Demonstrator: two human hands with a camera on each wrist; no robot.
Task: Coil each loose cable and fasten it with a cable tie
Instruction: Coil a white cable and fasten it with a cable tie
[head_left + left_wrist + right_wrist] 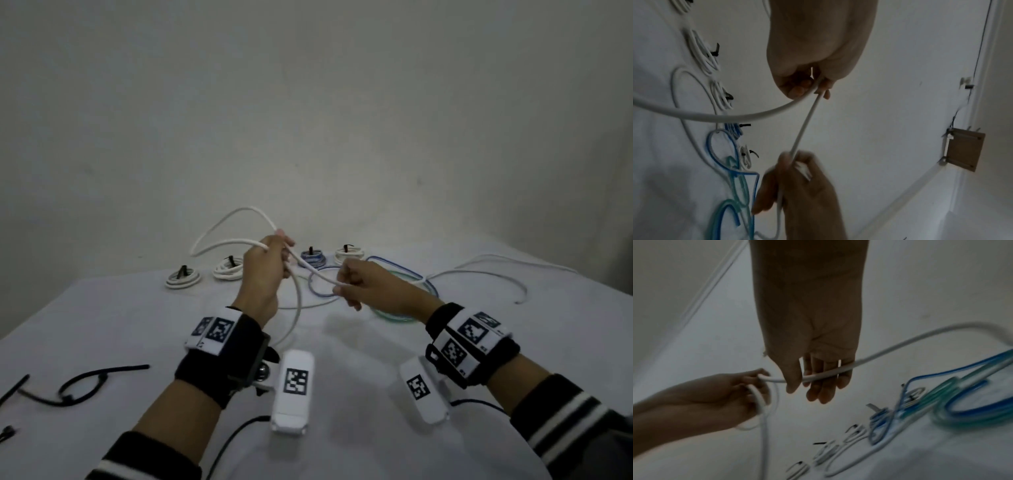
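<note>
Left hand [262,270] grips the white cable [222,228] — loops raised off the table [102,308], likely so they keep their shape; right hand [363,286] pinches the next stretch, ready to feed another turn.

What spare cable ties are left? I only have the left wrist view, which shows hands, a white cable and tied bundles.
Observer: Several loose black cable ties lie on the table at its near left, beside the left forearm.
Operator: Is any loose cable outside my view?
Observer: Yes, a white length lies uncoiled at the table's right. I cannot tell whether it belongs to the held white cable.
Operator: How is the coil coming along?
Observer: The left hand holds one wide loop that stands above it, towards the wall.
</note>
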